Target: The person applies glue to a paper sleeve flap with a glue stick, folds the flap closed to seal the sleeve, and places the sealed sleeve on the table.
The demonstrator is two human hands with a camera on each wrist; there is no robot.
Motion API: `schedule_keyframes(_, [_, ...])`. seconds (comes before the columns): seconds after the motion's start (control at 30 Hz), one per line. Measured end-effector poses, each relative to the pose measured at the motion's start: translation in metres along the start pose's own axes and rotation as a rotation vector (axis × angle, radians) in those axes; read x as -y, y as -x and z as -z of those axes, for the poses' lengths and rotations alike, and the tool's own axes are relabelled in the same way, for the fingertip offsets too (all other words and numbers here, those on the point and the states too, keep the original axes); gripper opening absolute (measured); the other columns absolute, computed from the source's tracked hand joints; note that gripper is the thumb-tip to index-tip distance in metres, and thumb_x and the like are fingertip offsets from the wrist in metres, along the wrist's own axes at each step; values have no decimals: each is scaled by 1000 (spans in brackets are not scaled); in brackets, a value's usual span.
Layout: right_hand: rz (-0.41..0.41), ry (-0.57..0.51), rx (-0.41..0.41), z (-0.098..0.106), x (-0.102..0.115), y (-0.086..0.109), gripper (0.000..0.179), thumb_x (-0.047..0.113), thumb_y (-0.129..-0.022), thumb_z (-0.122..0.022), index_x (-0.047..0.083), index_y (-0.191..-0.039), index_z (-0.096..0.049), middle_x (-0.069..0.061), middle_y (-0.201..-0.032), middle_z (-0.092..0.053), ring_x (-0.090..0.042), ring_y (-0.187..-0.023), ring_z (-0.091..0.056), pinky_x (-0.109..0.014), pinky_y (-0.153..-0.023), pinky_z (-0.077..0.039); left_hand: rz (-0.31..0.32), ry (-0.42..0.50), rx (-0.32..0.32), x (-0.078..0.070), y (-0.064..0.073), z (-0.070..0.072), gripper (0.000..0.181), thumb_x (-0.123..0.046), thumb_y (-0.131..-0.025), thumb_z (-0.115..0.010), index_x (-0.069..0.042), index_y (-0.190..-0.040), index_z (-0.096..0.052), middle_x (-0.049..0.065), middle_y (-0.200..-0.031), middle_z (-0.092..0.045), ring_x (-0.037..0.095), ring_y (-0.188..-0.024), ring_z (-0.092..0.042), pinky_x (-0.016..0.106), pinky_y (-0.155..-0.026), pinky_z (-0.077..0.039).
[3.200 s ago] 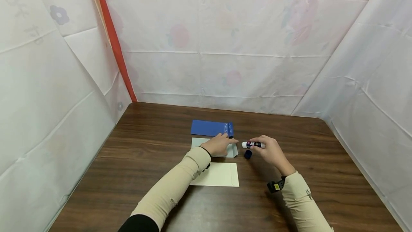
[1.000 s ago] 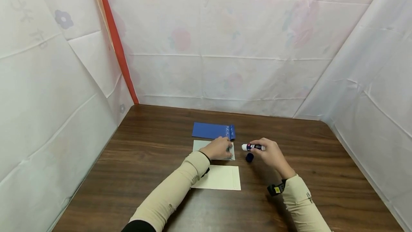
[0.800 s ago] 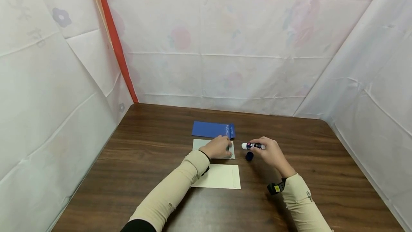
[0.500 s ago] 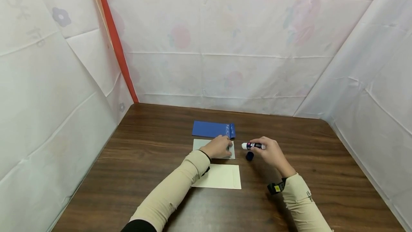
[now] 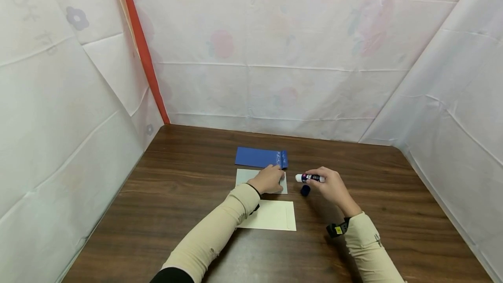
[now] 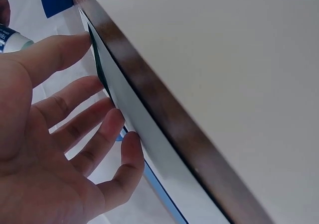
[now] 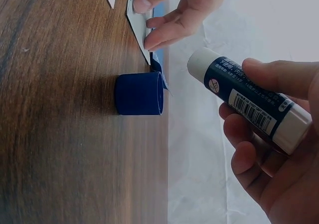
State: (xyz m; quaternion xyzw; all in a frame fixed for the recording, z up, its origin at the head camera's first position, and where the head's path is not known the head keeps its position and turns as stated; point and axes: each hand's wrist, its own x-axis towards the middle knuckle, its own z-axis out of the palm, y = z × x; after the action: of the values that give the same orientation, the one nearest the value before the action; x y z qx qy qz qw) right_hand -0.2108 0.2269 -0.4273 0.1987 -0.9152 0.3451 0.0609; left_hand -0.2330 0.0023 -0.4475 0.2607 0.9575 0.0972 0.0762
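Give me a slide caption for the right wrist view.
Right hand holding a glue stick, blue cap standing on the wooden table, left hand touching a grey envelope.

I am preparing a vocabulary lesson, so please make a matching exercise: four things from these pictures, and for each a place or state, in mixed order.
1. cap
2. blue envelope
3. glue stick
4. cream envelope

A. partly hidden by the left sleeve
B. held in the right grip
C. stands open end up
D. lies farthest back

Pairs: 1-C, 2-D, 3-B, 4-A
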Motion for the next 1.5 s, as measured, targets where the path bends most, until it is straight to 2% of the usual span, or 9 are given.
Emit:
schedule_keyframes(0.23, [0, 1, 0, 2, 0, 1, 20, 12, -84, -75, 8, -104, -76, -8, -94, -70, -12, -71, -50, -23, -59, -41, 15, -1, 11, -1, -2, -3, 26, -25, -91, -67, -16, -115, -68, 2, -116, -61, 19, -103, -53, 29, -89, -47])
schedule_keyframes(0.6, [-21, -10, -1, 2, 0, 3, 20, 13, -85, -75, 8, -104, -76, -9, -95, -70, -13, -71, -52, -23, -59, -42, 19, -3, 4, -2, -4, -5, 14, -24, -91, -69, -15, -102, -68, 0, -106, -59, 16, -92, -49, 26, -82, -46])
schedule_keyframes(0.9, [0, -7, 3, 0, 0, 0, 21, 13, -84, -75, 8, -105, -75, -7, -94, -70, -13, -70, -50, -23, -59, -41, 72, 11, -8, -6, -3, -3, 5, -17, -92, -65, -16, -95, -67, 1, -104, -59, 17, -89, -49, 26, -72, -44])
schedule_keyframes(0.97, [-5, -15, 4, -1, 0, -1, 21, 13, -84, -75, 8, -105, -76, -7, -93, -70, -13, -70, -50, -23, -58, -41, 66, 1, -13, -6, -3, -2, 4, -17, -93, -64, -16, -92, -67, 0, -102, -58, 16, -87, -47, 26, -71, -41])
schedule_keyframes(1.13, [0, -7, -3, -1, -1, -2, 20, 13, -84, -75, 8, -104, -76, -8, -93, -70, -13, -70, -50, -23, -59, -41, 19, -5, -54, -8, -3, 0, 22, -11, -93, -59, -17, -73, -60, -1, -92, -59, 14, -83, -43, 25, -74, -36])
schedule_keyframes(1.23, [-2, 2, 3, -2, -1, 0, 20, 13, -85, -75, 8, -104, -76, -8, -93, -70, -13, -72, -51, -23, -60, -41, 6, 13, -66, -8, -1, -1, 28, -6, -91, -59, -17, -66, -56, 0, -90, -59, 14, -80, -43, 25, -70, -37])
schedule_keyframes(1.4, [-19, -13, 3, -3, -2, 2, 20, 11, -85, -75, 8, -104, -76, -9, -94, -70, -14, -72, -51, -23, -59, -42, -8, 32, -69, -6, 1, -4, 24, -8, -91, -62, -17, -68, -62, -1, -91, -59, 15, -81, -47, 25, -67, -42])
schedule_keyframes(1.5, [-12, -11, -5, -3, -1, 2, 19, 11, -84, -75, 8, -103, -76, -8, -94, -70, -14, -72, -52, -23, -60, -42, -16, 17, -76, -6, 2, -4, 19, -11, -91, -64, -17, -73, -65, -1, -92, -61, 16, -85, -52, 29, -74, -47])
